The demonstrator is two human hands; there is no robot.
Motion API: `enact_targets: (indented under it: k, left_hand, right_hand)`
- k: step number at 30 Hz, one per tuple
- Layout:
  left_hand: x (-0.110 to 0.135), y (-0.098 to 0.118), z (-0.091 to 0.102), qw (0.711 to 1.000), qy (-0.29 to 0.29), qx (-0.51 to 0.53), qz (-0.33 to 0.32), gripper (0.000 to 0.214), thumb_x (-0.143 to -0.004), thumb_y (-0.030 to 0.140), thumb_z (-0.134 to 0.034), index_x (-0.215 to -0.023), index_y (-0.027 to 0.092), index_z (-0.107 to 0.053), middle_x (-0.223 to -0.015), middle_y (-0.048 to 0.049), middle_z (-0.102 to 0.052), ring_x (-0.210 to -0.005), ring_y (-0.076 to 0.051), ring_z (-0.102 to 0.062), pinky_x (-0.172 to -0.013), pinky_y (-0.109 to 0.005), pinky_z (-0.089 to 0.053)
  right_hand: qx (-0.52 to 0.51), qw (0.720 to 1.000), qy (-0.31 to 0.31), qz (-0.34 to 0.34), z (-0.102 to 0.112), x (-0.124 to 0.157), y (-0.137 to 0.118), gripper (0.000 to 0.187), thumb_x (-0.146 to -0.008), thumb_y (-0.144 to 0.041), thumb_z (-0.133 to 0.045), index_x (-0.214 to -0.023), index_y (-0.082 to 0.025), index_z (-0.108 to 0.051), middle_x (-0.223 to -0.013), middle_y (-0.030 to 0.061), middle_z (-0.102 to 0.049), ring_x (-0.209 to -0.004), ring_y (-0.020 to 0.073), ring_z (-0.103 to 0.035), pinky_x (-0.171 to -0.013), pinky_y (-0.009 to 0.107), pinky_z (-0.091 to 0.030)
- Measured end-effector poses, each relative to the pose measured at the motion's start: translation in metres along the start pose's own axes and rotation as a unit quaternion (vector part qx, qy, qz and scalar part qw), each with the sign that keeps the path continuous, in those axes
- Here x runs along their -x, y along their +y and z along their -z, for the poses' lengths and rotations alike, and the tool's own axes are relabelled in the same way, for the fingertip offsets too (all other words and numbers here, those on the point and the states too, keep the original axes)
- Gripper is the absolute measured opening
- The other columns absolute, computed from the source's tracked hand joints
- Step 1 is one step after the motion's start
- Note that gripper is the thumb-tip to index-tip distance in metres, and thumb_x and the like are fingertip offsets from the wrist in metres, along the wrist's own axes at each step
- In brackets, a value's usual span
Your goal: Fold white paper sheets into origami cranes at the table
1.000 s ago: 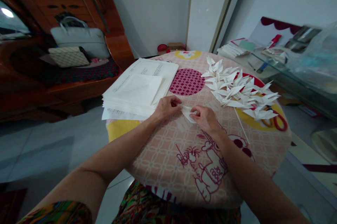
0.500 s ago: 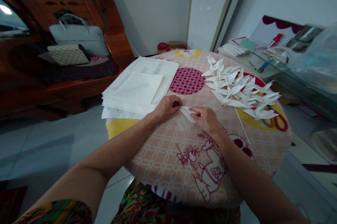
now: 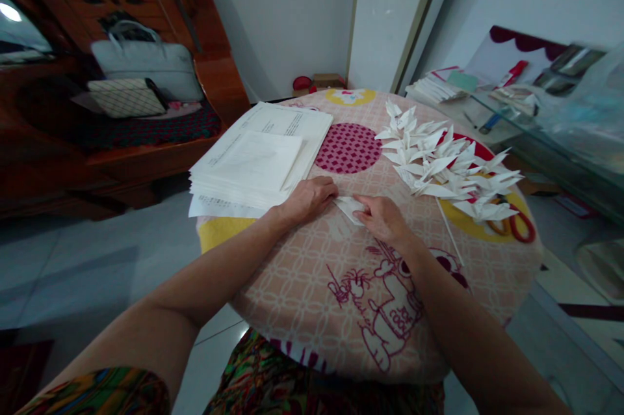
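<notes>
A small piece of folded white paper [image 3: 349, 209] lies on the patterned tablecloth [image 3: 302, 291] between my hands. My left hand [image 3: 312, 197] pinches its left corner with curled fingers. At its right side, my right hand [image 3: 383, 216] grips the edge between thumb and fingers. To the left is a stack of printed sheets [image 3: 273, 119], with smaller square papers [image 3: 258, 161] on top. Many folded paper cranes [image 3: 433, 158] are heaped at the right of the table.
Scissors with red and orange handles [image 3: 521, 225] lie partly under the cranes at the right edge. A thin white stick [image 3: 449, 233] rests near them. Beyond stands a glass shelf [image 3: 536, 142] with papers. At left, a wooden bench [image 3: 146, 155] holds a grey bag [image 3: 146, 67].
The fingers of my left hand have closed down more over the paper's left corner. The paper and my right hand stay almost in place.
</notes>
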State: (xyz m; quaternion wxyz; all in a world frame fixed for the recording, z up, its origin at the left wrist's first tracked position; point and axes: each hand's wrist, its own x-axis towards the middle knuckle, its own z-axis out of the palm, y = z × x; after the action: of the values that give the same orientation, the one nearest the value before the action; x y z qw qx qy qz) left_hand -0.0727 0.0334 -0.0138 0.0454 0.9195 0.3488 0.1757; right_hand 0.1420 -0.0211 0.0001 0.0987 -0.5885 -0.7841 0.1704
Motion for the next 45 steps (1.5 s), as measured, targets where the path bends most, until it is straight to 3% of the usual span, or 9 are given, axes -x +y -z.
enact_targets:
  k: [8, 13, 18, 24, 29, 35, 41, 45]
  left_hand:
    - [0.002, 0.000, 0.001, 1.000, -0.015, -0.012, -0.007, 0.022, -0.088, 0.014, -0.050, -0.085, 0.015, -0.072, -0.085, -0.0076, -0.067, -0.083, -0.019, -0.062, -0.072, -0.029, -0.049]
    - [0.000, -0.006, 0.003, 0.994, 0.024, 0.077, 0.076, 0.022, -0.079, 0.013, -0.053, -0.082, 0.016, -0.074, -0.083, -0.0059, -0.070, -0.077, -0.016, -0.063, -0.073, -0.026, -0.049]
    - [-0.002, -0.013, 0.011, 0.971, 0.008, 0.152, 0.182, 0.029, -0.074, 0.013, -0.053, -0.086, 0.017, -0.078, -0.085, -0.0029, -0.075, -0.072, -0.014, -0.063, -0.069, -0.022, -0.048]
    - [-0.011, -0.006, 0.011, 0.963, 0.010, 0.160, 0.217, 0.021, -0.077, 0.026, -0.063, -0.085, 0.015, -0.079, -0.078, -0.0029, -0.074, -0.065, -0.013, -0.059, -0.062, -0.023, -0.042]
    - [-0.016, -0.009, 0.012, 0.960, -0.035, 0.185, 0.208, 0.020, -0.079, 0.025, -0.061, -0.081, 0.017, -0.079, -0.066, 0.0005, -0.070, -0.061, -0.011, -0.056, -0.059, -0.022, -0.037]
    - [-0.021, -0.009, 0.016, 0.959, -0.046, 0.184, 0.211, 0.022, -0.078, 0.028, -0.061, -0.066, 0.015, -0.073, -0.056, 0.0022, -0.061, -0.056, -0.010, -0.049, -0.056, -0.023, -0.032]
    - [-0.035, -0.007, 0.021, 0.956, -0.111, 0.189, 0.195, 0.031, -0.078, 0.027, -0.061, -0.049, 0.015, -0.059, -0.043, 0.0043, -0.047, -0.048, -0.009, -0.042, -0.052, -0.024, -0.028]
    - [-0.041, -0.004, 0.024, 0.936, -0.162, 0.223, 0.218, 0.034, -0.080, 0.030, -0.063, -0.049, 0.016, -0.058, -0.041, 0.0031, -0.050, -0.043, -0.009, -0.045, -0.049, -0.023, -0.031]
  right_hand:
    - [0.067, 0.996, -0.024, 0.047, 0.004, 0.007, -0.010, 0.042, -0.096, -0.023, -0.046, -0.133, -0.019, -0.064, -0.114, 0.0138, -0.075, -0.102, 0.0253, -0.070, -0.085, 0.031, -0.048]
    - [0.106, 0.993, -0.038, 0.043, 0.006, 0.011, -0.016, 0.046, -0.098, -0.022, -0.041, -0.140, -0.023, -0.059, -0.114, 0.0143, -0.074, -0.099, 0.0251, -0.070, -0.084, 0.032, -0.047]
    - [0.115, 0.991, -0.049, 0.043, 0.008, 0.011, -0.019, 0.045, -0.099, -0.022, -0.040, -0.139, -0.024, -0.060, -0.107, 0.0149, -0.075, -0.094, 0.0253, -0.070, -0.080, 0.031, -0.046]
    - [0.122, 0.990, -0.049, 0.043, 0.008, 0.011, -0.019, 0.046, -0.098, -0.021, -0.040, -0.139, -0.024, -0.059, -0.103, 0.0150, -0.074, -0.091, 0.0258, -0.070, -0.078, 0.032, -0.047]
    - [0.145, 0.987, -0.060, 0.041, 0.011, 0.012, -0.024, 0.046, -0.097, -0.019, -0.040, -0.139, -0.023, -0.059, -0.107, 0.0158, -0.074, -0.093, 0.0264, -0.070, -0.079, 0.033, -0.047]
    - [0.145, 0.987, -0.046, 0.049, 0.006, 0.013, -0.021, 0.046, -0.098, -0.020, -0.039, -0.139, -0.022, -0.058, -0.107, 0.0157, -0.073, -0.095, 0.0270, -0.070, -0.080, 0.033, -0.047]
    - [0.129, 0.990, -0.024, 0.056, -0.003, 0.013, -0.011, 0.048, -0.098, -0.022, -0.038, -0.143, -0.024, -0.056, -0.108, 0.0143, -0.073, -0.093, 0.0254, -0.069, -0.079, 0.031, -0.046]
    - [0.134, 0.989, -0.026, 0.051, -0.003, 0.012, -0.011, 0.048, -0.099, -0.023, -0.038, -0.143, -0.024, -0.056, -0.110, 0.0146, -0.073, -0.093, 0.0259, -0.069, -0.078, 0.032, -0.046]
